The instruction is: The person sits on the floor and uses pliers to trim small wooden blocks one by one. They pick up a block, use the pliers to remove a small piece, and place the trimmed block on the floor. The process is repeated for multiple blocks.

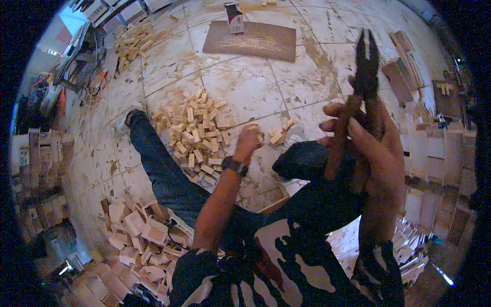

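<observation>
My right hand (376,148) is raised on the right, wrapped round the handles of a pair of pliers (367,77). The reddish-brown handles run down through the fingers, and the dark jaws point upward, slightly apart. Near the middle, my left hand (249,143) is closed, with a watch on its wrist. A small wooden piece (261,137) shows pale at its fingertips, mostly hidden by them. Just left of that hand, a heap of small wooden blocks (194,130) lies on the floor. A few more loose blocks (279,134) lie to its right.
My legs stretch either side of the block heap. Ahead, a can (235,19) stands on a brown board (271,43). Larger wood offcuts (135,223) are piled at lower left. Stacked wood pieces (434,148) line the right, and another small block pile (132,45) lies far left.
</observation>
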